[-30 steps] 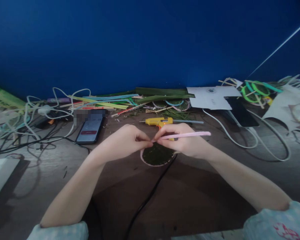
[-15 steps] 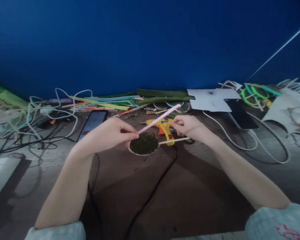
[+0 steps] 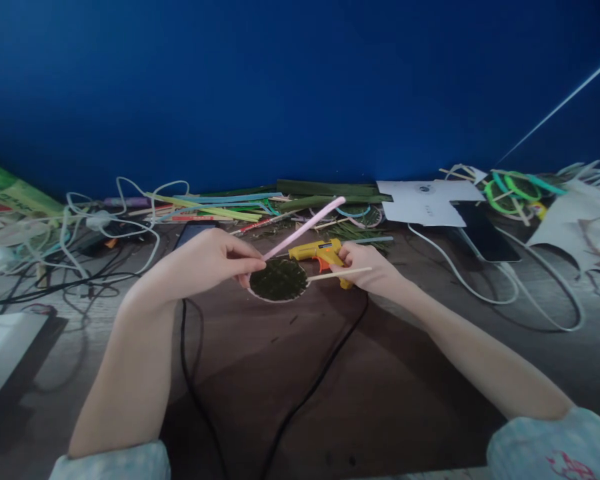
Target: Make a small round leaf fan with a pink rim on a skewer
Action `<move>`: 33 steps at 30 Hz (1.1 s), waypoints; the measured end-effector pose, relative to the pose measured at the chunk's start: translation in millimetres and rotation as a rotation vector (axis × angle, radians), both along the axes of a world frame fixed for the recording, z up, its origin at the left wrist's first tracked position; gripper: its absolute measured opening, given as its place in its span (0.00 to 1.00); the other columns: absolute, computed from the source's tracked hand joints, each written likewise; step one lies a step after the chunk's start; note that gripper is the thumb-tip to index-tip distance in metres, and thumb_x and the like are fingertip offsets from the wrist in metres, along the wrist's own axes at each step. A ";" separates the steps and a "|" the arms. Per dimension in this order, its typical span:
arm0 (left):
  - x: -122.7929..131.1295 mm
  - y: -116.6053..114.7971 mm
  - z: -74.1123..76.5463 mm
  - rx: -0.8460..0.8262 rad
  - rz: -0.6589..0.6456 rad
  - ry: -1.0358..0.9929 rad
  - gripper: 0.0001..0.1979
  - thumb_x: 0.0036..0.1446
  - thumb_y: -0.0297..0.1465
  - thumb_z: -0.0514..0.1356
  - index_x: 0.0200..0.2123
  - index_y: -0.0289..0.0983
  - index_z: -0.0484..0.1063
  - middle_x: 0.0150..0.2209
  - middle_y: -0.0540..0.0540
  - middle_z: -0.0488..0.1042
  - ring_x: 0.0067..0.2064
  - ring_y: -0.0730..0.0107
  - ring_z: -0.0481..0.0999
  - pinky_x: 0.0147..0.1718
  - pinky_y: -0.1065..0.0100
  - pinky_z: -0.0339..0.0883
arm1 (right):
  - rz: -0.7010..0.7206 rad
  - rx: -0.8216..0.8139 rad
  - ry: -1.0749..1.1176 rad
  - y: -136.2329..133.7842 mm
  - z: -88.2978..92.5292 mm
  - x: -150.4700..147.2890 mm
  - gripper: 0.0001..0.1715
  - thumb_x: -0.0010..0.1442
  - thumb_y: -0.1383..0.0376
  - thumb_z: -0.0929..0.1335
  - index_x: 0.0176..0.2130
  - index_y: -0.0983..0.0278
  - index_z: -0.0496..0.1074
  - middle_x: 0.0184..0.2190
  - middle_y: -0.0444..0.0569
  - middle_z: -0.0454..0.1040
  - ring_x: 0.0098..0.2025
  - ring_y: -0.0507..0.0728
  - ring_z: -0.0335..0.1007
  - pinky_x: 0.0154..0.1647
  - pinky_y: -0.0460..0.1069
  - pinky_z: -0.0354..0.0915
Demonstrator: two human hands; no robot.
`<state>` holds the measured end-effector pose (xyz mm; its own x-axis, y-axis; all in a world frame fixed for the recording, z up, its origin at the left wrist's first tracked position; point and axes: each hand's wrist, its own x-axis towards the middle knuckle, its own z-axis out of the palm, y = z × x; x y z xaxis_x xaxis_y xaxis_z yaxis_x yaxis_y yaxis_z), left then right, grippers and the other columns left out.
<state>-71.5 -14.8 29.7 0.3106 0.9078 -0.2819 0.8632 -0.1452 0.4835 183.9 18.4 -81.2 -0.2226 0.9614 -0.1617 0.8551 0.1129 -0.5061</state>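
My left hand (image 3: 235,261) is closed, pinching a pink pipe cleaner (image 3: 305,228) at the rim of a small round fan (image 3: 279,281). The fan has a dark green leafy face with a pale edge, and its thin wooden stick (image 3: 340,274) points right, passing in front of my other hand. Fingers of my right hand (image 3: 367,265) wrap around the grip of a yellow hot glue gun (image 3: 316,250) with an orange trigger. A pale glue stick (image 3: 367,240) protrudes from the gun's back. The nozzle points left, just behind the fan and the pipe cleaner.
Along the blue wall lie green leaf strips (image 3: 330,189) and coloured pipe cleaners (image 3: 215,208). White cut paper (image 3: 425,202) partly covers a phone (image 3: 487,233) on the right. Tangled white cables (image 3: 150,247) and a power strip (image 3: 10,350) are on the left. The gun's black cord (image 3: 313,387) crosses the table.
My right hand has closed around the glue gun's grip and lifted and tilted it slightly. The fan and pink pipe cleaner have shifted a little left and up with my left hand.
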 end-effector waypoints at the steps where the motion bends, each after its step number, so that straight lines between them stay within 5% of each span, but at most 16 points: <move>1: 0.3 -0.1 0.4 -0.006 -0.003 0.003 0.17 0.51 0.44 0.56 0.20 0.40 0.77 0.21 0.53 0.75 0.20 0.77 0.66 0.21 0.74 0.55 | -0.016 0.010 0.071 -0.3 -3.0 -0.9 0.16 0.48 0.52 0.66 0.25 0.62 0.61 0.18 0.41 0.65 0.19 0.49 0.57 0.18 0.45 0.50; 8: -0.8 0.3 -0.7 -0.017 -0.004 0.021 0.18 0.51 0.44 0.55 0.23 0.40 0.77 0.21 0.53 0.75 0.23 0.74 0.69 0.23 0.74 0.56 | -0.097 0.081 0.774 2.6 4.4 -3.5 0.24 0.44 0.60 0.70 0.40 0.65 0.62 0.25 0.44 0.67 0.26 0.51 0.63 0.26 0.47 0.59; 10: -2.2 0.5 -1.4 -0.009 -0.004 0.025 0.18 0.52 0.45 0.55 0.23 0.40 0.77 0.21 0.53 0.75 0.23 0.75 0.69 0.23 0.74 0.55 | -0.076 -0.011 0.905 2.1 14.8 -1.6 0.26 0.44 0.60 0.71 0.42 0.66 0.63 0.31 0.47 0.69 0.30 0.52 0.65 0.28 0.47 0.61; 14: -3.0 0.3 -2.2 -0.005 -0.001 0.007 0.16 0.51 0.44 0.56 0.26 0.40 0.78 0.22 0.53 0.76 0.24 0.74 0.70 0.23 0.75 0.56 | -0.011 -0.290 1.067 -1.7 26.9 4.3 0.17 0.50 0.60 0.69 0.39 0.65 0.66 0.25 0.42 0.65 0.24 0.48 0.60 0.21 0.44 0.59; 18: -1.2 -1.1 -0.5 0.006 0.007 -0.017 0.16 0.51 0.43 0.56 0.28 0.39 0.78 0.23 0.52 0.76 0.25 0.73 0.71 0.24 0.75 0.58 | 0.040 -0.451 1.247 -3.5 28.5 9.0 0.17 0.48 0.67 0.69 0.40 0.63 0.67 0.31 0.45 0.71 0.32 0.51 0.68 0.32 0.48 0.68; 21: -0.1 -2.1 0.9 0.010 0.008 -0.016 0.15 0.51 0.42 0.56 0.29 0.40 0.78 0.22 0.53 0.76 0.24 0.75 0.71 0.22 0.76 0.57 | 0.121 -0.530 1.281 -2.6 30.2 11.6 0.22 0.46 0.71 0.69 0.43 0.62 0.66 0.37 0.48 0.73 0.38 0.56 0.71 0.38 0.54 0.70; 28: -0.2 -2.1 -2.1 0.020 -0.009 -0.038 0.14 0.51 0.41 0.56 0.29 0.40 0.78 0.22 0.54 0.76 0.24 0.75 0.71 0.22 0.76 0.57 | 0.244 -0.506 1.213 -1.4 29.5 16.7 0.12 0.52 0.66 0.69 0.38 0.65 0.66 0.29 0.46 0.73 0.27 0.53 0.71 0.32 0.51 0.69; 33: 1.3 -2.3 -3.2 0.028 -0.042 -0.067 0.12 0.51 0.40 0.57 0.27 0.41 0.78 0.20 0.56 0.75 0.23 0.77 0.69 0.22 0.77 0.57 | 0.298 -0.467 1.177 -3.0 27.4 16.3 0.14 0.56 0.59 0.68 0.38 0.65 0.65 0.28 0.46 0.72 0.27 0.52 0.70 0.30 0.48 0.68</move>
<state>-70.2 -17.1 26.4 0.3655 0.9009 -0.2341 0.8222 -0.1945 0.5350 200.3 15.3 -53.8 -0.6532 0.7567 -0.0281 -0.1542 -0.1692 -0.9734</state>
